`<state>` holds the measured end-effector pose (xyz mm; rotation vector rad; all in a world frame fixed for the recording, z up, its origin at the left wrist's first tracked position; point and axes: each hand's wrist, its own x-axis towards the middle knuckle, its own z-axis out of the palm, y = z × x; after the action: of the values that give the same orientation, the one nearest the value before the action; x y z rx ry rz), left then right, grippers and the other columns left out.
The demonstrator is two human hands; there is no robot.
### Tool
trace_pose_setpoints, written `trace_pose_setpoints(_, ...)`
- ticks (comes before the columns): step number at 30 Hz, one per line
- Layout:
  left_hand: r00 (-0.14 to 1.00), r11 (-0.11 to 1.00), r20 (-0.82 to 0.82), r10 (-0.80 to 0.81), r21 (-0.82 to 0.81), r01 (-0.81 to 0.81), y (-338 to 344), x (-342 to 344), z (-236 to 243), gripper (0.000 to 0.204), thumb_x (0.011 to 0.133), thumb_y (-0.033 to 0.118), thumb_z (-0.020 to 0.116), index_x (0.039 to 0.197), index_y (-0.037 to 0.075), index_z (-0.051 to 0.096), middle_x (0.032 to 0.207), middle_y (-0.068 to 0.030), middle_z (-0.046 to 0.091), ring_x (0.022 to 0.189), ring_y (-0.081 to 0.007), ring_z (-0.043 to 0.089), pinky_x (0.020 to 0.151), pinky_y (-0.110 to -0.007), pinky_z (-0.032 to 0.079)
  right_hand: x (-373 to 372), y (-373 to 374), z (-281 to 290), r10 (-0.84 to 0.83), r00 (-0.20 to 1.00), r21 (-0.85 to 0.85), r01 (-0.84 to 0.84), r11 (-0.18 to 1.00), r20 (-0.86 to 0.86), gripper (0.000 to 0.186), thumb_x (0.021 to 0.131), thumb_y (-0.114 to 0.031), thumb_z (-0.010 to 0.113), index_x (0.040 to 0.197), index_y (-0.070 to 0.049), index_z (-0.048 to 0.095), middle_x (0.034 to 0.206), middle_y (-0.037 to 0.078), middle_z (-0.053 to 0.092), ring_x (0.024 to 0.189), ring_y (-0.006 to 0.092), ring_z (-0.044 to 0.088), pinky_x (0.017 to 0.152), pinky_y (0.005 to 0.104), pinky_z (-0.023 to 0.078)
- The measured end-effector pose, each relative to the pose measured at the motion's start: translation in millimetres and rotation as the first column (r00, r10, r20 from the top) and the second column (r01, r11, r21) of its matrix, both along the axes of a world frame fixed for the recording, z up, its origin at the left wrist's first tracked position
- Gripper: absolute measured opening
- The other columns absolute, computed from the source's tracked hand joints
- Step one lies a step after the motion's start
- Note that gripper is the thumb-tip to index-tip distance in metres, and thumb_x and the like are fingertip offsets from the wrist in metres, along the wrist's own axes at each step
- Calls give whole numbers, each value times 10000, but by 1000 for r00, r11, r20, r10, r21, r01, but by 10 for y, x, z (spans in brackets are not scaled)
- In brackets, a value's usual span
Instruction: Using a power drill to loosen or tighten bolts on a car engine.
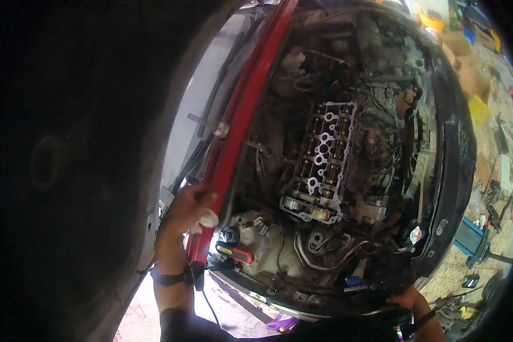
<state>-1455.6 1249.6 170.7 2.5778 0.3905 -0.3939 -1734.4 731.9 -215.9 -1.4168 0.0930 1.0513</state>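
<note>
My left hand (189, 210) is at the long red bar (248, 102) along the windshield side of a car's engine bay. Its fingers are curled together over the bar's near part, beside a whitish rounded thing (209, 220) that I cannot make out. Farther along the bar sits a metal knob with a crosspiece (219, 130). In the middle lies an uncovered cylinder head (324, 148), its camshafts and gears showing. My right hand (404, 298) is at the bay's near right edge, its fingers partly lost in shadow. A chrome socket tool (356, 289) lies left of it.
A red and black work light (235, 252) lies near my left forearm. The dark raised hood (68, 159) fills the left side. Hoses and metal pipes (336, 263) cross the near bay. On the floor at right are a blue tool (470, 236), boxes and scattered parts.
</note>
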Motion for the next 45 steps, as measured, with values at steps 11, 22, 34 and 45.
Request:
trace_pose_setpoints(11, 925, 831, 337, -177, 555, -43, 677, 1190, -407, 596, 886, 240, 643, 1440, 109, 466, 1160, -260, 653, 1074, -427, 636, 910, -486, 501, -62, -35, -189, 62, 998, -18, -62, 998, -7, 600, 744, -151, 842, 1295, -72, 618, 1195, 92, 677, 1071, 212, 619, 944, 391, 522)
trace_pose_setpoints(22, 964, 951, -14, -266, 163, 264, -261, 637, -490, 465, 891, 209, 656, 1320, 57, 557, 1035, -194, 705, 940, -342, 696, 849, -443, 545, 71, -61, 121, 28, 986, 23, -33, 999, 167, 532, 752, -218, 817, 1232, -67, 646, 1110, 93, 699, 1053, 236, 634, 982, 381, 490)
trace_pose_setpoints(34, 991, 844, 4, 135, 523, -117, -309, -1145, -391, 322, 927, 361, 676, 1153, 134, 710, 1149, -203, 681, 1042, -320, 678, 887, -445, 526, -76, -32, -60, -160, 981, -14, 159, 987, -114, 440, 700, -47, 818, 1108, -58, 654, 1032, 58, 667, 981, 212, 627, 844, 406, 539)
trace_pose_setpoints(45, 954, 741, 280, 108, 617, -265, 1247, -1407, -976, 603, 874, 530, 635, 1265, 71, 646, 1288, -205, 617, 1222, -399, 573, 1026, -482, 458, -138, -3, -48, -253, 953, -20, 254, 967, -164, 451, 717, 32, 765, 1140, -59, 637, 1015, 43, 651, 860, 211, 647, 696, 378, 549)
